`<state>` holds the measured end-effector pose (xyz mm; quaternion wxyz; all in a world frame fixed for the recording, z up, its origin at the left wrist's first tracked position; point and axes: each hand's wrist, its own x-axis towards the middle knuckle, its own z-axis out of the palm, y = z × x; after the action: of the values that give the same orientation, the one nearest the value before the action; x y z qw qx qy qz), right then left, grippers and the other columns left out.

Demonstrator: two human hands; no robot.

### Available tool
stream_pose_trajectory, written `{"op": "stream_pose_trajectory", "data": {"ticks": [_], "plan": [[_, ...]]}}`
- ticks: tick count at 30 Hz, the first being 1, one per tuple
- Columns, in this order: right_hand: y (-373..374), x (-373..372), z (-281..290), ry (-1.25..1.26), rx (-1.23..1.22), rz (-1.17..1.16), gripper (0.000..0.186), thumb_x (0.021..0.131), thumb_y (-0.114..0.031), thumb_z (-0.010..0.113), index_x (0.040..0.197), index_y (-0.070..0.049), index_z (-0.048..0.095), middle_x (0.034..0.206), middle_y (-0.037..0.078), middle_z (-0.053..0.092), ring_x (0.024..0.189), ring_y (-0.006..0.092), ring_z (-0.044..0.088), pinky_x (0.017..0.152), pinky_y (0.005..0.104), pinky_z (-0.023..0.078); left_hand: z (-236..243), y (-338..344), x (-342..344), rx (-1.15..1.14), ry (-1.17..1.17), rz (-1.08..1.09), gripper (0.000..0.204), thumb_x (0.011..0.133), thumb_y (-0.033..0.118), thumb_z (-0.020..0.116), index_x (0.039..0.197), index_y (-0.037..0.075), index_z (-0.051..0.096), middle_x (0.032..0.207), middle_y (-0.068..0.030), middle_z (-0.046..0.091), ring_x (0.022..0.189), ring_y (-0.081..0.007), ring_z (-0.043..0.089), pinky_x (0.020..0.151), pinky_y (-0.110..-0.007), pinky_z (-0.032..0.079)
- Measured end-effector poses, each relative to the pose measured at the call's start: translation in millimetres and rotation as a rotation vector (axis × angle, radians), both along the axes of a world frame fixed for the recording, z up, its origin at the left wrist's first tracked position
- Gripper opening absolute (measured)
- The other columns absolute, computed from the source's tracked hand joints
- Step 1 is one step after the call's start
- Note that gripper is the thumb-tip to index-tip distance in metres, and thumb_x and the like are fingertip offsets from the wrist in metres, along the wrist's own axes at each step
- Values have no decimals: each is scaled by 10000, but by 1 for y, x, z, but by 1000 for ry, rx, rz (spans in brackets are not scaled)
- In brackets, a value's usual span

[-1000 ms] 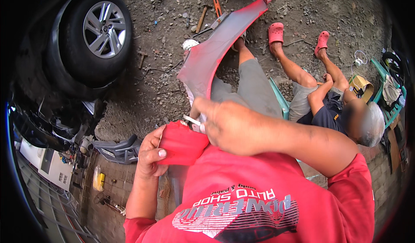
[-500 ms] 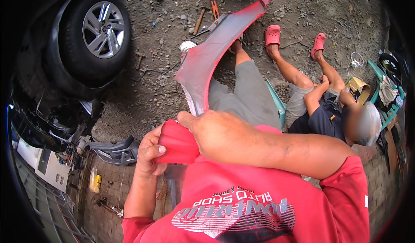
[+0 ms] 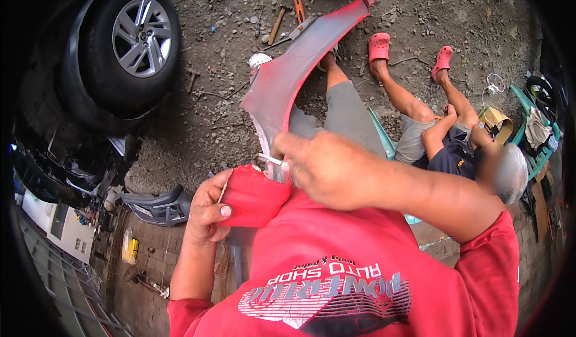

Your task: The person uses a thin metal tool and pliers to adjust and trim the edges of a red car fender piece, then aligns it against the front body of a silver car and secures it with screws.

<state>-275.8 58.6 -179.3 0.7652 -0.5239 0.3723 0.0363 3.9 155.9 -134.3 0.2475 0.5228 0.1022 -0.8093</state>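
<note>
My left hand (image 3: 207, 208) grips a red, flexible-looking piece (image 3: 254, 200) between thumb and fingers, low in front of my red shirt. My right hand (image 3: 321, 172) is closed on a small white-and-silver object (image 3: 270, 163) at that piece's upper right corner; its exact kind is unclear, partly hidden by my fingers. A red-and-grey car fender (image 3: 288, 64) stretches from just above my hands over my grey-clad legs toward the top of the view.
A dark car with a wheel (image 3: 142, 37) fills the upper left; a detached grey panel (image 3: 156, 208) lies below it. A hammer (image 3: 277, 25) and tools lie on gravel ahead. A seated person (image 3: 447, 133) in pink clogs is at the right, beside a teal chair (image 3: 523, 100).
My right hand dipped down over the red piece half a second ago and is now raised to the upper right again, with the white object showing. My left hand keeps its grip.
</note>
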Motion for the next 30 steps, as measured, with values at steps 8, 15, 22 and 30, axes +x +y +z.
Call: {"op": "stream_pose_trajectory", "data": {"ticks": [8,15,22,30], "plan": [[7,22,14,78,27,-26,175,953,-23,574,1121,11,538,734,310,657,768,544,690,673,624,530,0,-5,-4,2,3,2,818,729,95,706,1490,-128,507,1356,-201,711,1227,-279,725,1140,-414,535],[18,21,22,86,76,-99,214,935,-35,597,1137,10,542,750,310,670,764,523,705,651,612,540,0,-12,-7,11,10,0,808,738,78,688,1498,-127,508,1365,-202,709,1235,-285,722,1138,-416,535],[12,1,-29,223,-245,492,258,976,-140,575,1206,-41,632,980,235,768,916,428,779,769,545,616,5,-14,-8,-1,-23,-30,821,731,135,724,1476,-141,515,1343,-209,711,1206,-295,728,1137,-419,531],[-14,14,-54,109,477,5,411,1033,-376,701,1135,19,753,973,197,779,915,330,764,836,443,594,-5,-24,-9,10,-18,-72,868,710,143,769,1482,-152,502,1357,-205,703,1227,-281,717,1148,-409,519]]}}
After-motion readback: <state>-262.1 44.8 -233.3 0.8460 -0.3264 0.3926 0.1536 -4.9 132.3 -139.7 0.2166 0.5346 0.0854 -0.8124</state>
